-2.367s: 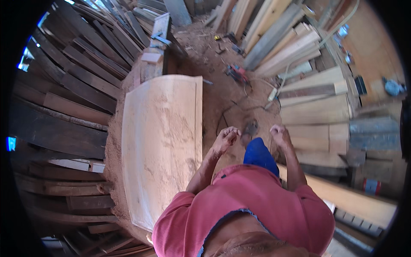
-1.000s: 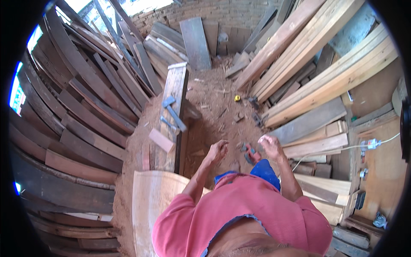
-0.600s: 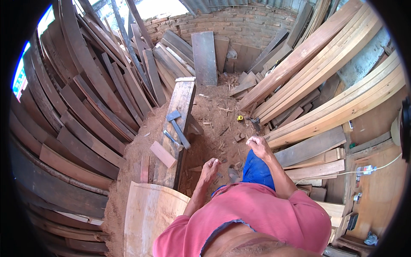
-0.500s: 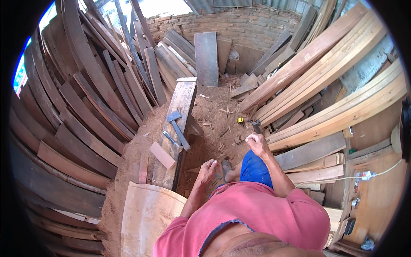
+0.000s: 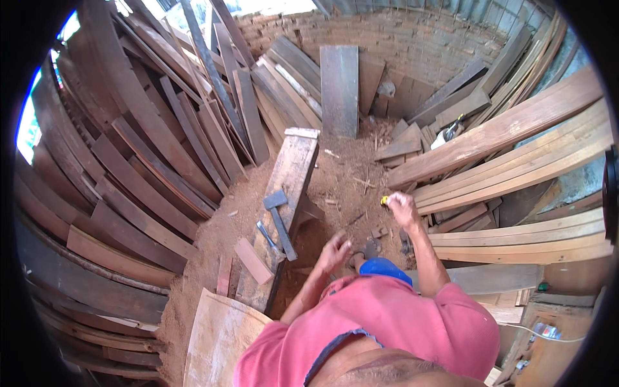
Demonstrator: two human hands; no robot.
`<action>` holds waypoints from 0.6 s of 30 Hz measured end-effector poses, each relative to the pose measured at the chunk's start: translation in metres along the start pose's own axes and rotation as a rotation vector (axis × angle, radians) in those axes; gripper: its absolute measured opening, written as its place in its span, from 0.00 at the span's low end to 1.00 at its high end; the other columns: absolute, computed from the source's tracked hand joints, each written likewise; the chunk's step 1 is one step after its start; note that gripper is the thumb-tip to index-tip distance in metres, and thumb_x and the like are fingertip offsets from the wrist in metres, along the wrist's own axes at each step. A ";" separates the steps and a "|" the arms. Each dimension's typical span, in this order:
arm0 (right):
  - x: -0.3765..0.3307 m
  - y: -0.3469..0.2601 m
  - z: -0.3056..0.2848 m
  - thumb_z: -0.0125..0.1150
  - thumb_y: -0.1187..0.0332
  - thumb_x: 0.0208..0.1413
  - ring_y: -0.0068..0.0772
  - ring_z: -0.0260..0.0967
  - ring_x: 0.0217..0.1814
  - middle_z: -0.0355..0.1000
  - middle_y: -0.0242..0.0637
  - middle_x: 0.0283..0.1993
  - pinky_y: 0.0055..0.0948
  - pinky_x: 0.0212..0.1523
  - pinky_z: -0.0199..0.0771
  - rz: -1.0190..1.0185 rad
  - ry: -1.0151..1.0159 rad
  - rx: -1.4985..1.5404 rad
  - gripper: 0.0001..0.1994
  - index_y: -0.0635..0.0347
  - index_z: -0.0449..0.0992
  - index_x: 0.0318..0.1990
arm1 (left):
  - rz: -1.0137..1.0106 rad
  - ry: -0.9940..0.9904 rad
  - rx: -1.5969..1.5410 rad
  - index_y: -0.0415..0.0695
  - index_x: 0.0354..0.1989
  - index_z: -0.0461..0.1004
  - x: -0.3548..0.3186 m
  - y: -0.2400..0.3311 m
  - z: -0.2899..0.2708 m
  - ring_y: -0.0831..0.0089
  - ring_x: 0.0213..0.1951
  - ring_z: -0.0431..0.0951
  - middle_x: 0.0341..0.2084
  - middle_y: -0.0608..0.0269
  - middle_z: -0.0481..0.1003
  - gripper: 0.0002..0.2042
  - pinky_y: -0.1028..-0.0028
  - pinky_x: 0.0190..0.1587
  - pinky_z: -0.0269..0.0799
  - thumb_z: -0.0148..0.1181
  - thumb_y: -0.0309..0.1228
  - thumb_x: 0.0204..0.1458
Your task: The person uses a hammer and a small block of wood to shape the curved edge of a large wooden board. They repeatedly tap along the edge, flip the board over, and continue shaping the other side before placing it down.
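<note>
My left hand (image 5: 333, 252) is held in front of my body, right of the wooden bench. Its fingers are loosely bent and a little apart, with nothing seen in them. Farther forward and to the right, my right hand (image 5: 402, 210) is curled closed, and I see nothing in it. A yellow tape measure (image 5: 384, 200) shows just past its left side, partly covered by the hand; I cannot tell whether they touch. On the bench (image 5: 291, 157) lie a hammer (image 5: 281, 227), a slim metal tool like a chisel (image 5: 265, 233) and a short reddish wood block (image 5: 253, 260).
Dark planks (image 5: 138, 197) lean in rows along the left. Long pale boards (image 5: 516, 169) reach in from the right. A brick wall (image 5: 400, 42) stands at the back, with an upright dark board (image 5: 339, 90) before it. Sawdust and wood scraps cover the floor (image 5: 351, 164).
The view has shifted, so the bench and boards sit lower and farther right. My right hand has come up beside the tape measure in view. My left hand has moved forward, its fingers looser.
</note>
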State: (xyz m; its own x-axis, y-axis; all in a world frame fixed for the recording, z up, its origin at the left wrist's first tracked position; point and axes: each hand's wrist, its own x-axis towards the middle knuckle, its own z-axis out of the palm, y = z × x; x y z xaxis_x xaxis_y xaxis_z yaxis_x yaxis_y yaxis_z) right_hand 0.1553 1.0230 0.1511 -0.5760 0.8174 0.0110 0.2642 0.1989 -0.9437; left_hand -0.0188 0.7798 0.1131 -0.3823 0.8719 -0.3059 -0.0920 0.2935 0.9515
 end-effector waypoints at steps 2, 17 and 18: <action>0.036 0.007 -0.018 0.57 0.69 0.61 0.11 0.61 0.28 0.70 0.19 0.26 0.21 0.29 0.63 0.102 0.077 0.405 0.07 0.59 0.80 0.33 | 0.094 0.124 0.153 0.35 0.68 0.61 0.048 0.023 0.001 0.62 0.51 0.76 0.53 0.51 0.74 0.27 0.65 0.56 0.73 0.55 0.36 0.65; 0.235 -0.040 -0.211 0.63 0.68 0.63 0.07 0.55 0.20 0.63 0.19 0.22 0.12 0.16 0.53 -0.052 0.677 0.985 0.06 0.60 0.79 0.41 | -0.112 -0.249 0.363 0.38 0.58 0.73 0.295 0.101 0.027 0.66 0.48 0.79 0.44 0.51 0.80 0.19 0.67 0.52 0.74 0.55 0.39 0.65; 0.244 -0.035 -0.218 0.63 0.68 0.63 0.07 0.55 0.20 0.63 0.19 0.22 0.13 0.16 0.53 -0.063 0.703 0.987 0.06 0.60 0.79 0.41 | -0.104 -0.305 0.404 0.38 0.58 0.73 0.314 0.109 0.036 0.67 0.49 0.78 0.45 0.52 0.79 0.20 0.68 0.53 0.73 0.54 0.39 0.65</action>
State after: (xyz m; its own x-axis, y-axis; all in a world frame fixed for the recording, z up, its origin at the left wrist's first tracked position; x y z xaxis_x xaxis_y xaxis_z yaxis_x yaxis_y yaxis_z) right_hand 0.1742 1.3334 0.2584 0.0598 0.9972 -0.0458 -0.6286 0.0020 -0.7778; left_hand -0.1160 1.0999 0.1196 -0.0986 0.8869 -0.4513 0.2705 0.4604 0.8455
